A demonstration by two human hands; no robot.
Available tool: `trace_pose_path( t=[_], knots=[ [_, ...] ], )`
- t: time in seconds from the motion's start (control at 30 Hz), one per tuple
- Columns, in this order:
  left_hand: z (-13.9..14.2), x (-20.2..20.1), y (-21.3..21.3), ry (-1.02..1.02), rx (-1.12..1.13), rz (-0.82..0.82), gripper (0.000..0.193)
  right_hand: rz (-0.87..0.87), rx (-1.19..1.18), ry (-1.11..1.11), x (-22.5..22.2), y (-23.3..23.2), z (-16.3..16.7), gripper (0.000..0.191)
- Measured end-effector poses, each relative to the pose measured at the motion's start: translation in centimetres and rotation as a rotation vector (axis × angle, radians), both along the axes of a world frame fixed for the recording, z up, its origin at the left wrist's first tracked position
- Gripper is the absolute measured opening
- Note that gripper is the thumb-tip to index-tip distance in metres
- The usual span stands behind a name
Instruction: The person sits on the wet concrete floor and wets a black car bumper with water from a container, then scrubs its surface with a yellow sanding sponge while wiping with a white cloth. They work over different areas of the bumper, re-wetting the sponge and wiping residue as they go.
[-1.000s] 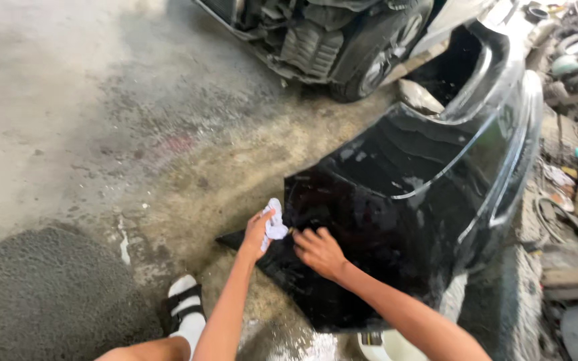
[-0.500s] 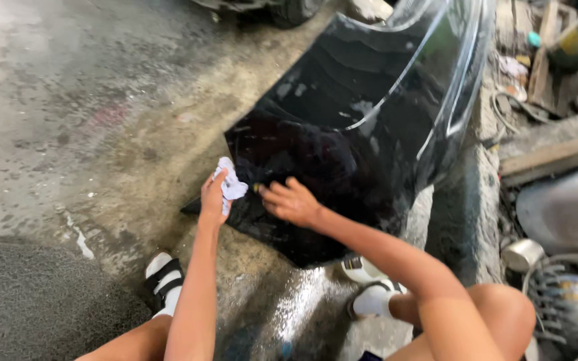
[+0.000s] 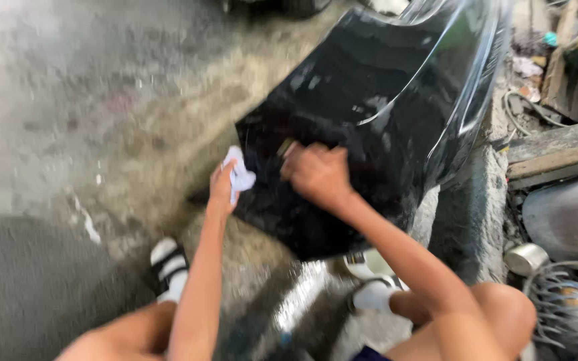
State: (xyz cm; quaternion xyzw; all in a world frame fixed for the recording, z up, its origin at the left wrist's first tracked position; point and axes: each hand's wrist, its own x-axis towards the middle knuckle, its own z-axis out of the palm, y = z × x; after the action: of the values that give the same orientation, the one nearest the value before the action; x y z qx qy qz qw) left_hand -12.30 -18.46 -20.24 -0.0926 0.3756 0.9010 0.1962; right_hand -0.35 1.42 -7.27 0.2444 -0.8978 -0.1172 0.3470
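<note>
Head cam, pretty blurry: the left hand (image 3: 222, 187) is gripping a crumpled white rag (image 3: 239, 175), fingers curled around it, right at the lower left edge of a glossy black car body panel (image 3: 382, 113). The right hand (image 3: 317, 175) is lying on the panel's wet surface just beside the rag, fingers bent and close together. The panel is leaning over wet concrete floor (image 3: 102, 100), and a black-and-white sandal (image 3: 168, 267) is planted below.

Motion-blurred right hand (image 3: 317, 175), fingertips indistinct; black car panel (image 3: 376, 113) cut off by top edge
</note>
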Motion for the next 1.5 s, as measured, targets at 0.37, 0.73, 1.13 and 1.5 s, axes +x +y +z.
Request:
trace_pose_path(
  t=[0.37, 0.73, 1.13, 1.5],
  knots=[
    [0.4, 0.0, -0.1, 0.087, 0.12, -0.074, 0.024, -0.104, -0.009, -0.387, 2.2, -0.1, -0.4, 0.031],
    [0.5, -0.1, -0.6, 0.166, -0.036, -0.079, 0.021, -0.039, 0.172, -0.416, -0.6, -3.6, -9.2, 0.019],
    [0.4, 0.0, -0.1, 0.125, -0.013, -0.061, 0.022, -0.002, -0.03, -0.153, 1.2, 1.5, 8.1, 0.024],
    [0.5, 0.3, 0.2, 0.169, 0.053, -0.05, 0.021, -0.133, 0.082, -0.059, -1.0, 2.2, 4.8, 0.015]
  ],
)
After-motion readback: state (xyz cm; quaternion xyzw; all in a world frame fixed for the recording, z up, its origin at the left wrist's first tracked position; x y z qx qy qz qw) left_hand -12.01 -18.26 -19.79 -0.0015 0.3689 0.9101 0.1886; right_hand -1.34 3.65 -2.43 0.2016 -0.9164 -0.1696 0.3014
